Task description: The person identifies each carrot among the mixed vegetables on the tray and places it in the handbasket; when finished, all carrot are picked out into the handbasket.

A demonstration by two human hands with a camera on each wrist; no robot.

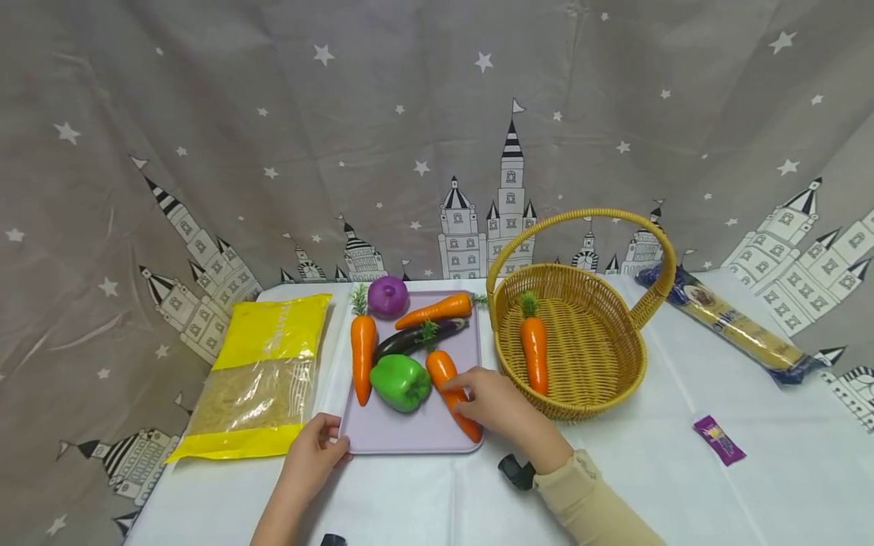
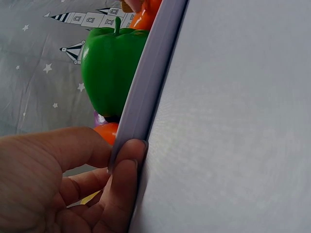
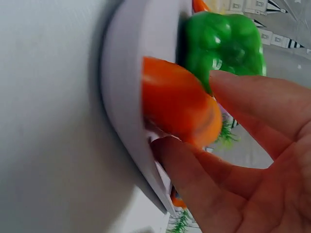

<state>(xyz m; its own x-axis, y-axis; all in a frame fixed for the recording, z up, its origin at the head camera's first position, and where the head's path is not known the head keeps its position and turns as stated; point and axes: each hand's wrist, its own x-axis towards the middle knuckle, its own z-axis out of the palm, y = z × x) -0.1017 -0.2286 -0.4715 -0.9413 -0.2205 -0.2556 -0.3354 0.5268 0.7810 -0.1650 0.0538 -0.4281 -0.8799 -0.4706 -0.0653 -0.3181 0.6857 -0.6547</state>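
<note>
On the lilac tray, my left hand pinches the front left corner, thumb at the rim and fingers curled beneath it in the left wrist view. My right hand has its thumb and fingers around an orange carrot that lies slanted at the tray's right side. A green bell pepper sits beside that carrot. Behind it are a dark eggplant, a second carrot and a purple onion. Along the tray's left side lies a third carrot.
A wicker basket with a tall handle stands to the right, another carrot inside it. A yellow bag lies at the left. A long pasta pack and a small purple packet lie at the right.
</note>
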